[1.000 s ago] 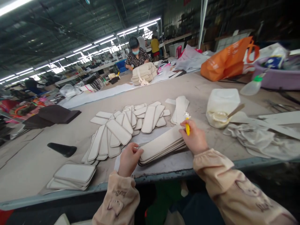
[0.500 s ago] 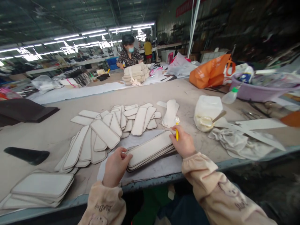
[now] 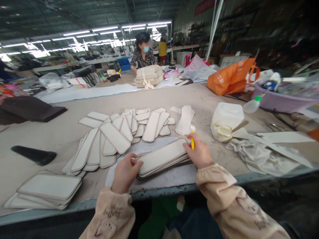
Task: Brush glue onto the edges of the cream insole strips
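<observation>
A stack of long, rounded off-white panels (image 3: 163,156) with darker edges lies near the table's front edge. My left hand (image 3: 126,171) pinches the stack's left end between thumb and fingers. At the right end, the fingers of my right hand (image 3: 199,152) touch the top panel while also gripping a slim yellow-handled brush (image 3: 192,142) with a whitish tip that points up and away. Many similar loose panels (image 3: 114,137) are fanned out behind and left of the stack. Narrow white strips (image 3: 184,119) lie just beyond my right hand.
A white cut-open jug (image 3: 226,119) with pale paste and a spatula stands right, beside a crumpled cloth (image 3: 259,154). An orange bag (image 3: 230,78) and purple basin (image 3: 286,98) lie behind. Left are a black tapered object (image 3: 33,155) and larger panels (image 3: 50,186). A masked co-worker (image 3: 143,56) sits opposite.
The view has turned slightly left, so the scene sits farther right. Both hands keep their hold at the stack's ends. The co-worker's head and arm have shifted.
</observation>
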A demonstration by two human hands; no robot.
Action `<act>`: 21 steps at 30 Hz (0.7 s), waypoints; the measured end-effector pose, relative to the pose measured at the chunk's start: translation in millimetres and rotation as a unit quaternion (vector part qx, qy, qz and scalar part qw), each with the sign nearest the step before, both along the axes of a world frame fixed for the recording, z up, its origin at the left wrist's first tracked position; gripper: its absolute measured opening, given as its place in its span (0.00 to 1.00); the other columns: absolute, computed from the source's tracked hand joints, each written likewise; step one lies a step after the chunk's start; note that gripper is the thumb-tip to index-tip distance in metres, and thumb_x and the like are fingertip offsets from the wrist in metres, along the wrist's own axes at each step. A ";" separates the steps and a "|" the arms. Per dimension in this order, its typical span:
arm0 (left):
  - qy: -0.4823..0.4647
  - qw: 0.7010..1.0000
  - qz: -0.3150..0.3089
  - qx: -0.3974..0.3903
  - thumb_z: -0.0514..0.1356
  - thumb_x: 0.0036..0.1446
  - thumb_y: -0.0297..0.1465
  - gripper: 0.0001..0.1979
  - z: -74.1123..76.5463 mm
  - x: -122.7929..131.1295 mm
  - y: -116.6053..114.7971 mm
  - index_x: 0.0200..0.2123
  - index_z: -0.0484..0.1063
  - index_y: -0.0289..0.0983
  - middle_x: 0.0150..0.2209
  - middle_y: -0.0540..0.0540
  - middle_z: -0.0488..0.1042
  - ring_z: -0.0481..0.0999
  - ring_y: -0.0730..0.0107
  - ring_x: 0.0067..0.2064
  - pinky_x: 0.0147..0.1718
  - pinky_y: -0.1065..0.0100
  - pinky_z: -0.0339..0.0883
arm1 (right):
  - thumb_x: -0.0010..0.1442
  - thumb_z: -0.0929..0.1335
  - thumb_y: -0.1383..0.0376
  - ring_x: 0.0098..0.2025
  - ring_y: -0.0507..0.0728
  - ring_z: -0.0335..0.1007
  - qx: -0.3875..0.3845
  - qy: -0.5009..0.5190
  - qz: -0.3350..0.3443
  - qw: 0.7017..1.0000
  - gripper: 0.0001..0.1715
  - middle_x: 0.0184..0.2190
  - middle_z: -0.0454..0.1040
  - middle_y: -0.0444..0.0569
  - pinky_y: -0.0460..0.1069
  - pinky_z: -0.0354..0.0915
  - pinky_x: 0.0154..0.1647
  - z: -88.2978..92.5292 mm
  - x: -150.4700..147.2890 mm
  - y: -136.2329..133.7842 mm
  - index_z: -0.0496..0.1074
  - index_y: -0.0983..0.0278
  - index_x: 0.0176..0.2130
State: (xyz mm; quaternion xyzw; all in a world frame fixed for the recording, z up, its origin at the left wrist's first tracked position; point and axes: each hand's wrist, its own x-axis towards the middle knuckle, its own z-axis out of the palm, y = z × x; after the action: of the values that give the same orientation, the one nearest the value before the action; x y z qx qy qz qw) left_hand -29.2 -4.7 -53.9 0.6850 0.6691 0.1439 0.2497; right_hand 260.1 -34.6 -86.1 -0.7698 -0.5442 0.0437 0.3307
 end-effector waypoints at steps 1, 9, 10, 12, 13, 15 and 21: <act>-0.019 1.000 0.002 0.002 0.59 0.52 0.39 0.16 -1.1 -1.6 -0.3 0.42 0.70 0.37 0.25 0.51 0.74 0.73 0.65 0.29 0.29 0.67 0.57 | 0.55 0.66 0.62 0.32 0.61 0.76 0.002 -0.002 -0.001 1.000 0.16 0.28 0.77 0.45 0.53 0.65 0.34 -0.5 0.5 -0.2 0.67 0.58 0.46; -0.123 0.992 0.008 -0.024 0.58 0.54 0.38 0.20 -5.8 -19.1 -5.3 0.47 0.69 0.35 0.25 0.51 0.73 0.73 0.67 0.30 0.31 0.67 0.61 | 0.54 0.68 0.58 0.30 0.61 0.75 0.031 -0.017 0.002 0.999 0.17 0.26 0.76 0.44 0.52 0.64 0.31 -7.7 4.8 1.6 0.68 0.57 0.45; -0.111 0.993 0.005 -0.028 0.60 0.52 0.39 0.21 -4.3 -19.1 -6.5 0.47 0.70 0.35 0.26 0.51 0.73 0.73 0.67 0.30 0.31 0.67 0.61 | 0.54 0.68 0.58 0.30 0.61 0.75 0.028 -0.018 -0.001 0.999 0.17 0.26 0.76 0.43 0.52 0.64 0.31 -7.6 4.5 1.5 0.68 0.57 0.45; -0.087 0.996 0.001 -0.034 0.62 0.50 0.39 0.20 -1.3 -17.4 -8.3 0.45 0.71 0.36 0.26 0.51 0.74 0.73 0.67 0.30 0.31 0.68 0.60 | 0.53 0.68 0.58 0.30 0.61 0.75 0.022 -0.018 -0.007 1.000 0.18 0.25 0.76 0.43 0.53 0.64 0.32 -7.1 3.9 1.0 0.68 0.57 0.45; -0.077 0.996 0.002 -0.035 0.63 0.49 0.39 0.19 -0.3 -16.3 -8.8 0.43 0.72 0.36 0.26 0.51 0.74 0.73 0.68 0.30 0.31 0.68 0.60 | 0.53 0.68 0.58 0.30 0.61 0.75 0.019 -0.018 -0.008 1.000 0.18 0.25 0.77 0.43 0.53 0.64 0.32 -6.8 3.7 0.7 0.68 0.57 0.45; -0.067 0.997 0.004 -0.038 0.63 0.49 0.37 0.16 0.1 -14.6 -8.7 0.41 0.72 0.37 0.26 0.51 0.74 0.73 0.68 0.30 0.31 0.68 0.59 | 0.53 0.69 0.58 0.31 0.61 0.76 0.013 -0.016 -0.006 1.000 0.18 0.26 0.77 0.43 0.53 0.64 0.33 -6.7 3.5 0.1 0.68 0.57 0.45; -0.084 0.996 -0.003 -0.038 0.63 0.49 0.36 0.14 -7.7 -15.9 -5.5 0.38 0.71 0.37 0.24 0.53 0.71 0.70 0.70 0.27 0.29 0.69 0.57 | 0.54 0.68 0.57 0.31 0.62 0.76 0.012 -0.019 -0.003 1.000 0.18 0.26 0.77 0.43 0.53 0.64 0.33 -6.3 3.9 -0.4 0.68 0.57 0.45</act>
State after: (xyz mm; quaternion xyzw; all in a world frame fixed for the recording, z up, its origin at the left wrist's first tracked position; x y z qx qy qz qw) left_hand -45.1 -10.2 -61.6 0.6623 0.6486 0.1748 0.3319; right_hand 264.1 -35.0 -92.4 -0.7679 -0.5486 0.0215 0.3299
